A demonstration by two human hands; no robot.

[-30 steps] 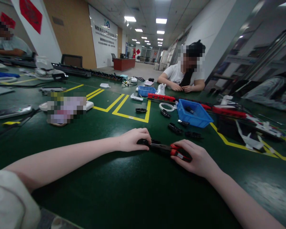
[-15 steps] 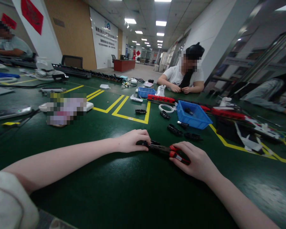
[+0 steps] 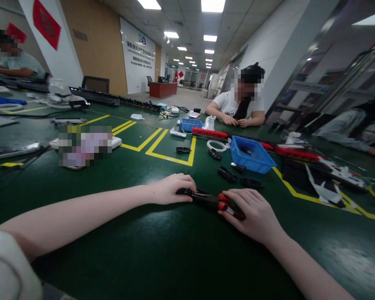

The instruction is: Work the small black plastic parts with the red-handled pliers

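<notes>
My right hand (image 3: 253, 210) is closed round the red-and-black handles of a pair of pliers (image 3: 212, 199), whose jaws point left. A small black part (image 3: 185, 192) is pinched in my left hand (image 3: 175, 189), partly hidden by the fingers. The plier jaws meet or overlap this part's right end; the exact contact is too dark to make out. Beyond my hands lie several similar black parts (image 3: 227, 174) on the green table (image 3: 162, 250).
A blue bin (image 3: 253, 160) with a black part inside stands beyond my right hand, beside a white ring (image 3: 216, 146). A smaller blue bin (image 3: 190, 124) sits farther back. Red strips (image 3: 295, 153) run along the right. A phone (image 3: 14, 150) lies left. Across the table sits a person (image 3: 248, 100).
Both hands, with the pliers and the black part, appear slightly lower and to the left, and the whole view has shifted a little. The grips look the same.
</notes>
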